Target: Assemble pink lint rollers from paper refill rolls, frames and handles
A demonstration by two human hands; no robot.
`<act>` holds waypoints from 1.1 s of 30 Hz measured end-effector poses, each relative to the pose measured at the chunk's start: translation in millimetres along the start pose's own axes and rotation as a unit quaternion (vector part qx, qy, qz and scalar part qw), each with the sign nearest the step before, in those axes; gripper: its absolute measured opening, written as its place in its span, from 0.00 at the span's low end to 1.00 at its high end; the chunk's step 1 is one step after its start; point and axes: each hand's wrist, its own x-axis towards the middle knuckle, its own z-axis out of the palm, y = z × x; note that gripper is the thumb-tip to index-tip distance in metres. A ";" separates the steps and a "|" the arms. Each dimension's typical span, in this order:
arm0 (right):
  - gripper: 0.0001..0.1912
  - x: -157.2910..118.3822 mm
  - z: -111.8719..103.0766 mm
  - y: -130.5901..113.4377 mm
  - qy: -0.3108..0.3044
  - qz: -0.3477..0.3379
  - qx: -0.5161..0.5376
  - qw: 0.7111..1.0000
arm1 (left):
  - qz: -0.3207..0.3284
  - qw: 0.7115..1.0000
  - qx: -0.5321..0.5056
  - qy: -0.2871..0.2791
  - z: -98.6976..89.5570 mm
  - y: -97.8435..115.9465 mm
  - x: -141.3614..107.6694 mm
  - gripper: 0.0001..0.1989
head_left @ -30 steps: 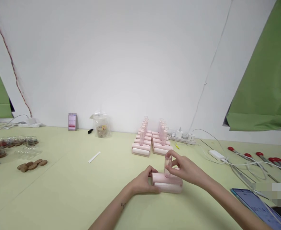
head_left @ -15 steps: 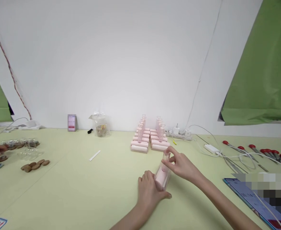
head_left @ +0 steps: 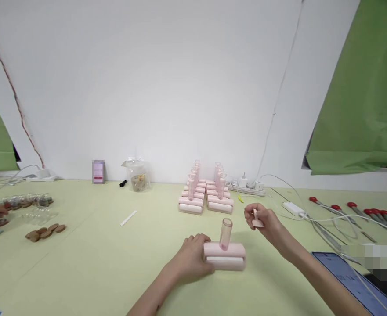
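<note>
Pale-green tabletop [head_left: 97,272]: pink roller [head_left: 224,250], long axis approx. L–R, tube [head_left: 226,235] pointing up; your L hand [head_left: 191,259], nearer, grips L end; your R hand [head_left: 269,223], R of tube, apart, pinches sm. pink pc. [head_left: 258,223]

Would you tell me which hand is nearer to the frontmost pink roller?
The left hand: it grips the left end of the frontmost pink roller. The right hand is clear of it, beyond and to the right, holding a small pale piece.

Left hand [head_left: 193,258] gripping, thumb low, forearm angling up from bottom edge; right hand [head_left: 261,219] hovering, fingers curling into a pinch
</note>
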 end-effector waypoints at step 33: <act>0.14 2.3 37.4 -16.1 -0.027 -0.087 -0.084 0.992 | 0.120 0.877 -0.465 0.023 35.1 41.5 70.5 0.05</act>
